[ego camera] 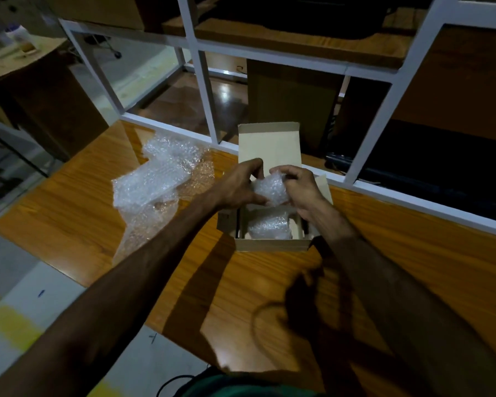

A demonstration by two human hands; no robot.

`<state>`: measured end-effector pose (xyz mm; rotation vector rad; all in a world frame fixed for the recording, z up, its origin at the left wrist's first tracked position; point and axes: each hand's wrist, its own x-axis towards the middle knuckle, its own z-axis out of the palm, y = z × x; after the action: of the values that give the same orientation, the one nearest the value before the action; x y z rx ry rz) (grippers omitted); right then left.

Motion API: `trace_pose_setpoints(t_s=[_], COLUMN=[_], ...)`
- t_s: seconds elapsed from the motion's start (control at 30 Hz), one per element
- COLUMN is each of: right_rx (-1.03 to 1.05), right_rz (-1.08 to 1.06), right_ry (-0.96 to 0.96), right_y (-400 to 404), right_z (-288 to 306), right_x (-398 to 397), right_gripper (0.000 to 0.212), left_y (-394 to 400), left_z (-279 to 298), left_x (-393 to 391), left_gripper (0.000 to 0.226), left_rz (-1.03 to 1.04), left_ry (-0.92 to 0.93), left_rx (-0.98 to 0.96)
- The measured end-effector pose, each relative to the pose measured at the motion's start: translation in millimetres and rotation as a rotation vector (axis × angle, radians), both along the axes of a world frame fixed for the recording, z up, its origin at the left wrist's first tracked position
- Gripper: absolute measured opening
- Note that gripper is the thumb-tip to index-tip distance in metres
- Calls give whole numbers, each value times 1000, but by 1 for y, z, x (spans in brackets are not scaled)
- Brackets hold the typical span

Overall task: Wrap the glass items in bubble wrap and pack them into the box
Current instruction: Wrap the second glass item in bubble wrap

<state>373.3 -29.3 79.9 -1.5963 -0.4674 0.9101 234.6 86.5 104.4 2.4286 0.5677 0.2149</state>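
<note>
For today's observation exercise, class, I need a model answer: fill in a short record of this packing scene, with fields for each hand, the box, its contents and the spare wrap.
left hand: grips the wrapped bundle from its left side
right hand: grips the same bundle from its right side
bundle position: held above the open box
box contents: one wrapped item already inside
box lid: raised at the far side
spare bubble wrap: loose on the wooden table, left of the box

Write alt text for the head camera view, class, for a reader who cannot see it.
Both hands, left hand and right hand, hold a bubble-wrapped bundle above an open cardboard box on a wooden table. Another wrapped bundle already lies inside, and loose bubble wrap lies left of the box.
</note>
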Motion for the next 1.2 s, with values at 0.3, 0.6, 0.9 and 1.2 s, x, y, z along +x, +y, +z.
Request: trace_pose_setpoints(t_s=[0.3, 0.6, 0.9, 1.2], right_rx=[-543, -586, -535, -470], right_rz=[73, 151, 152, 157], right_ry=[-583, -814, -765, -825], right_y=[-36, -46, -52, -60], right_z=[-30, -43, -36, -31], right_x=[-19, -47, -39, -35], right_gripper=[10, 32, 31, 25], left_y=[7, 4, -14, -29], left_z=[-32, -56, -57, -43], left_x=[21, 22, 38, 24], left_gripper=[46, 56, 32, 33], left_rz=[-60, -116, -83, 10], left_ry=[135, 186, 328, 263], left_rx=[161, 172, 268, 245])
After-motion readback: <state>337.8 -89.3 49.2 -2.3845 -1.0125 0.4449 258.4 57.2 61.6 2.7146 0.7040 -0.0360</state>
